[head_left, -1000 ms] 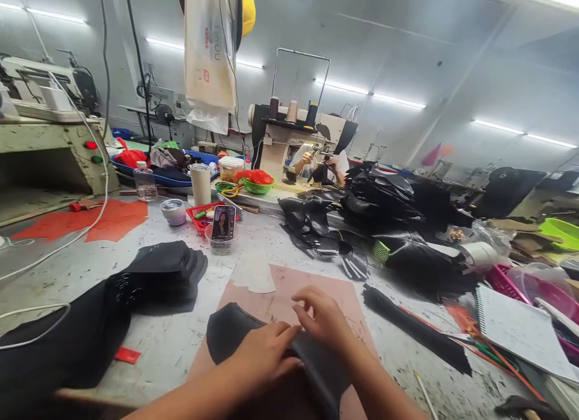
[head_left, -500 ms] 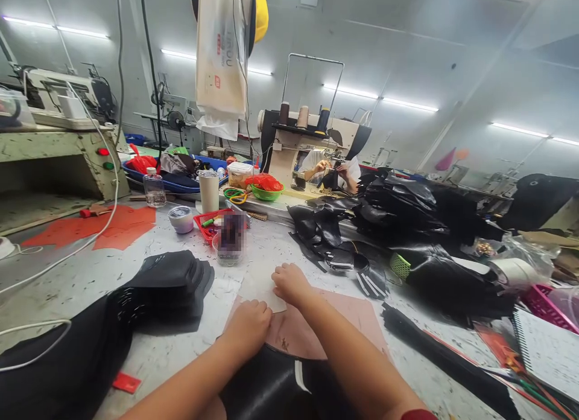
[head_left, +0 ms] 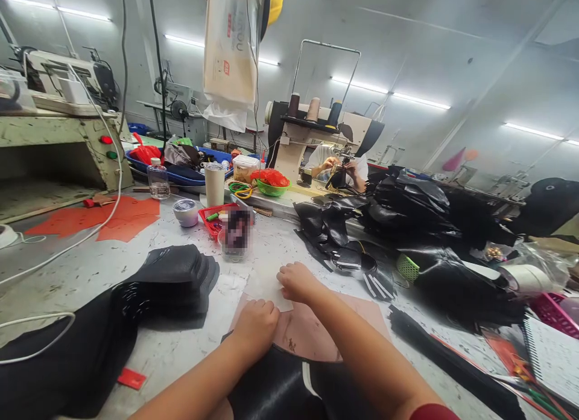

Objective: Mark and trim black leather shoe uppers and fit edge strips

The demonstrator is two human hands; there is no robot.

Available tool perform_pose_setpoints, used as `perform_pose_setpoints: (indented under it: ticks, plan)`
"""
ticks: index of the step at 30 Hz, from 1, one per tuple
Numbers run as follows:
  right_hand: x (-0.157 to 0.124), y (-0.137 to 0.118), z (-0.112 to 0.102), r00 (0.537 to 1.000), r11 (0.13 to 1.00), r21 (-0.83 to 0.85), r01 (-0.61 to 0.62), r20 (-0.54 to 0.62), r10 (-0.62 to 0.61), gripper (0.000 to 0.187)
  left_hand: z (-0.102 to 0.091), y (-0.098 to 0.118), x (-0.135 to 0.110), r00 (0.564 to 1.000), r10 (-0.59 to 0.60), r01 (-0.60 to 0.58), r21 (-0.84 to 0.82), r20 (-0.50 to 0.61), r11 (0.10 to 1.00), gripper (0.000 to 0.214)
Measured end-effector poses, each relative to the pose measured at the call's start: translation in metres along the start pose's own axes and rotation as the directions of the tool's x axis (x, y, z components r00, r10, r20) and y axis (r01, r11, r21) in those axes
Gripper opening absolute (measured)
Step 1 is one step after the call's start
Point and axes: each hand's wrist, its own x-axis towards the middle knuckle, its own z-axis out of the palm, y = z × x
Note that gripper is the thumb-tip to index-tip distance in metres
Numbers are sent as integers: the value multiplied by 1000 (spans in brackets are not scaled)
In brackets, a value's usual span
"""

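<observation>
My left hand (head_left: 259, 324) is closed, its knuckles up, at the edge of a glossy black leather piece (head_left: 271, 381) with a white strip (head_left: 309, 378) on it. Close beyond it, my right hand (head_left: 297, 282) is closed with curled fingers over the right side of a thin whitish sheet (head_left: 265, 281). What either hand pinches is hidden under the fingers. A pink sheet (head_left: 362, 314) lies flat beneath the hands and the black piece. The black piece's near part drops out of view toward my body.
Stacked black pieces (head_left: 172, 281) lie at left, and a heap of black leather (head_left: 407, 209) at right. Beyond my hands are a red basket (head_left: 210, 227), a jar (head_left: 185, 213) and a tumbler (head_left: 214, 184). Past a sewing machine (head_left: 289, 148), another person's hands (head_left: 348, 169) are at work.
The whole view has shifted slightly, so things appear a little further right. Both hands keep nearly the same grip and place on the sheets.
</observation>
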Motion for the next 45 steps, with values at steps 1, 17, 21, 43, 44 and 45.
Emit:
perform_pose_setpoints:
  ticks: [1,17,21,43,44,45]
  plan:
    - [-1,0,1,1000,1000,5,1,1,-1,17,0,0,0,1000,2,-2,0,5,1000,24]
    - [25,21,19,909,831,392,-394,34,415,35,-8,-4,10,994,-51,58,-71,99,996,25]
    - [40,25,17,885,762,471,-445,99,455,40,-14,-31,26,982,-170,179,-112,88,977,18]
    - [-33,13,21,857,552,833,-17,-272,437,14,-8,-51,17,974,-216,210,-88,-63,974,28]
    - [-43,15,23,832,507,862,-9,-275,482,11,-8,-52,18,975,-215,209,-94,-64,973,27]
    - [-52,18,24,800,458,889,0,-275,533,9,-8,-53,19,974,-215,208,-102,-64,973,27]
